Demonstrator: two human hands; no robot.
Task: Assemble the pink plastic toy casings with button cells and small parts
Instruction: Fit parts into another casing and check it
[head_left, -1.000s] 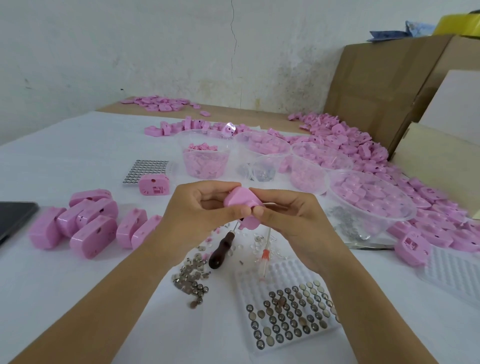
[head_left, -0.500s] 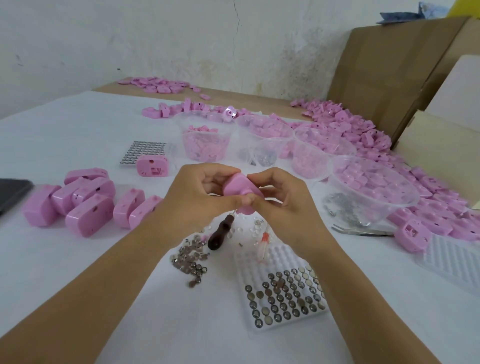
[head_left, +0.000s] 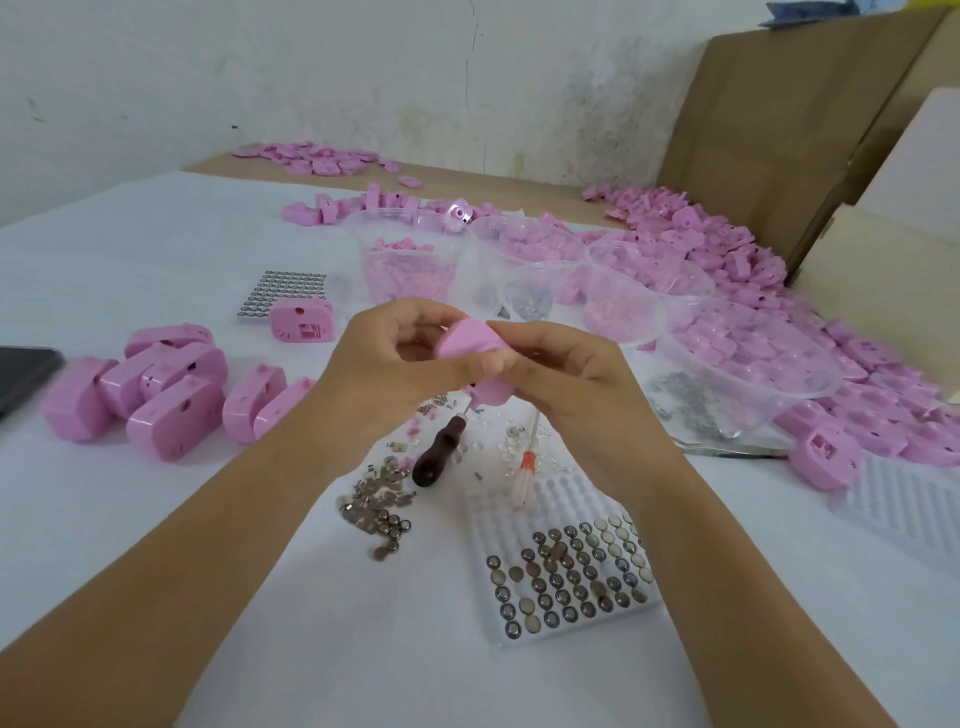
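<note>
Above the middle of the white table I hold one pink casing (head_left: 467, 343) between both hands. My left hand (head_left: 395, 364) grips its left side with curled fingers and thumb. My right hand (head_left: 566, 374) pinches its right side at the fingertips. The casing's underside is hidden by my fingers. Below my hands lie a dark-handled screwdriver (head_left: 439, 449), a thin red-tipped tool (head_left: 525, 462), loose button cells (head_left: 382, 512) and a white tray of button cells (head_left: 569, 571).
Finished pink casings (head_left: 156, 395) lie grouped at the left, next to a dark phone (head_left: 21, 371). Clear plastic bowls (head_left: 748, 369) of pink parts stand behind my hands. A long heap of pink casings (head_left: 727, 260) runs along the right, beside cardboard boxes (head_left: 779, 114). An empty white tray (head_left: 904, 493) lies at right.
My hands stay together on the casing and have turned it slightly. The view has shifted a little; nothing on the table has moved.
</note>
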